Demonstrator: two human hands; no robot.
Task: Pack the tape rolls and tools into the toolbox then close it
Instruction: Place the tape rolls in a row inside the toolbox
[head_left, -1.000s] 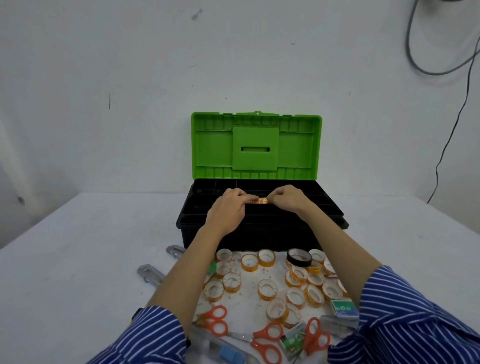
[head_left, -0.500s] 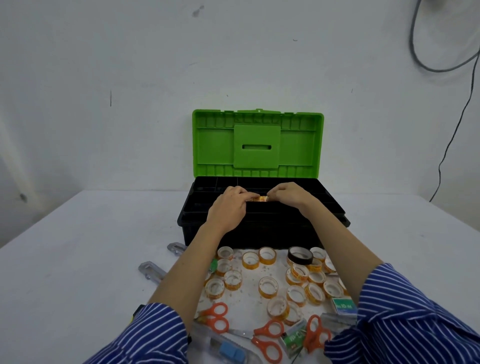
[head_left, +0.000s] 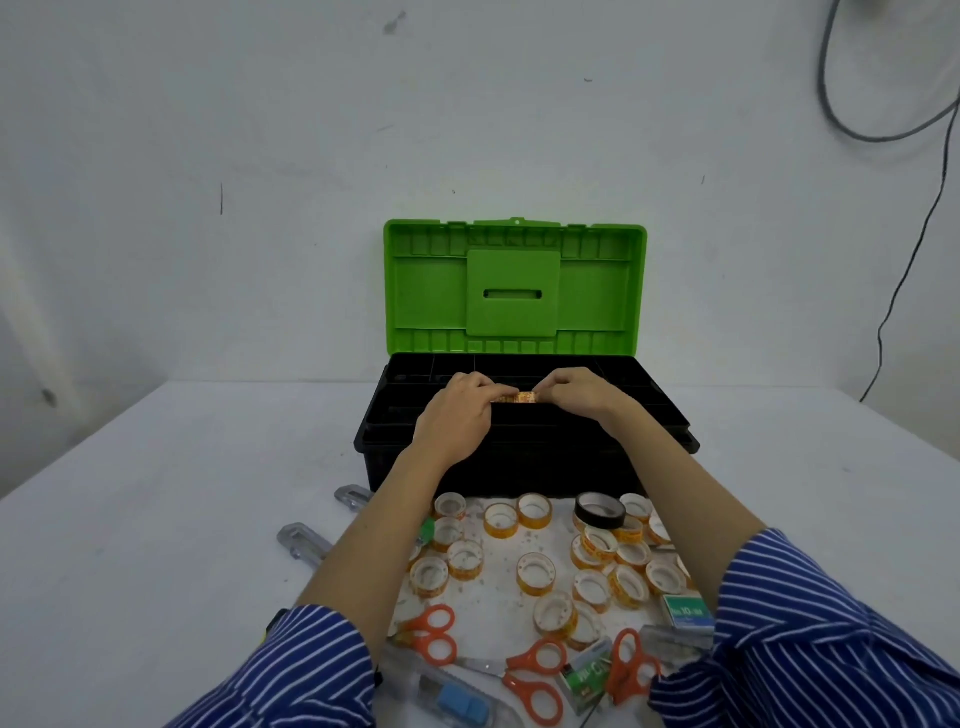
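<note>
A black toolbox (head_left: 524, 470) stands open on the table, its green lid (head_left: 514, 288) upright against the wall. Over the compartment tray, my left hand (head_left: 460, 413) and my right hand (head_left: 579, 392) pinch a small orange tape roll (head_left: 517, 398) between their fingertips, one at each side. Several orange tape rolls (head_left: 535, 571) and one black tape roll (head_left: 600, 511) lie in front of the box. Three orange-handled scissors (head_left: 535, 680) lie at the near edge.
Green staple boxes (head_left: 688, 613) sit at the near right and a clear cutter with a blue slider (head_left: 457, 696) lies near my left sleeve. Two grey metal tools (head_left: 301, 540) lie left of my left forearm. A cable (head_left: 904, 270) hangs down the right wall.
Both hands stay over the tray with the tape roll held between them; their position has barely shifted.
</note>
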